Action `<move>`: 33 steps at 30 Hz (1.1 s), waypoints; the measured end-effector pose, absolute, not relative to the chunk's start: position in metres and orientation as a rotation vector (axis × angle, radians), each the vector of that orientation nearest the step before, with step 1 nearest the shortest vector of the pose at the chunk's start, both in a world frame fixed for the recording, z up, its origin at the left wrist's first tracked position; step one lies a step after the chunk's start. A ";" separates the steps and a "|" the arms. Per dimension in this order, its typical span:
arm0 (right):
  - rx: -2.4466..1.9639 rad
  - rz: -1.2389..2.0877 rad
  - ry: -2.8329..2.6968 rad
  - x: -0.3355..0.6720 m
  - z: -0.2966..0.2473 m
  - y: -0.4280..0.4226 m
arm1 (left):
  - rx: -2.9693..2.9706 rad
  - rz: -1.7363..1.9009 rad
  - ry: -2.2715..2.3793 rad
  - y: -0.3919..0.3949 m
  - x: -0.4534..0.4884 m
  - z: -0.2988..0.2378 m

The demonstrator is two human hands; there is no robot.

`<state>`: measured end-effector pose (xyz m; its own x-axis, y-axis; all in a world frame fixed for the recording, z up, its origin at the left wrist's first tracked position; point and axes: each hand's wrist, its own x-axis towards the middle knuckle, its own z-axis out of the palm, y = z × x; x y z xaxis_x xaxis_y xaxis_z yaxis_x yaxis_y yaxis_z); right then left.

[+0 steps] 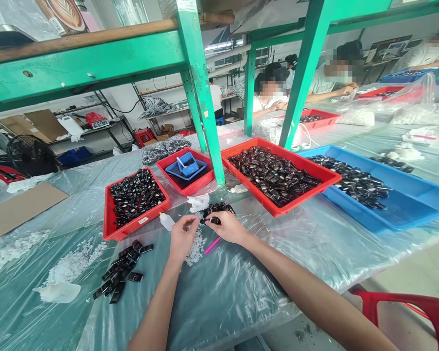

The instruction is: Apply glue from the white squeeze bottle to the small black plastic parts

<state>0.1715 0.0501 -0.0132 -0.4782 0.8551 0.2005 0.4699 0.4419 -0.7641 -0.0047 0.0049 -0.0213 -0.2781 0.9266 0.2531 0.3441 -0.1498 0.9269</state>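
Note:
My right hand (227,227) pinches a small black plastic part (214,220) just in front of a little heap of the same black parts (218,209). My left hand (182,235) is closed beside it, its fingertips meeting the part's left end; what they pinch is too small to make out. Under both hands lies a patch of tiny white pieces (196,246) and a pink stick (212,244). A small white squeeze bottle (166,221) lies left of my left hand. A row of finished-looking black parts (121,273) lies to the lower left.
Red trays of black parts (134,201) (278,174), a red tray with a blue scoop tray (186,168) and a blue tray (406,200) stand behind. Green frame legs (205,107) rise from the plastic-covered table. More white bits (73,263) lie left. Other people work at the far right.

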 end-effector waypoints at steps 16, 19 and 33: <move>-0.989 1.066 -1.840 0.164 -0.022 0.047 | 1.327 1.529 1.528 0.001 0.003 -0.020; -0.918 1.079 -1.756 0.161 -0.024 0.048 | 1.368 1.557 1.538 0.001 0.005 -0.021; -0.867 1.954 -1.230 0.156 -0.008 0.033 | 1.292 1.711 1.469 -0.005 0.016 -0.010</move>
<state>0.1556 0.0331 -0.0077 -0.5605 0.8075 -0.1840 -0.1834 -0.3377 -0.9232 0.0164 -0.0050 -0.0102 -0.3977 0.8617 0.3152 0.1814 -0.2630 0.9476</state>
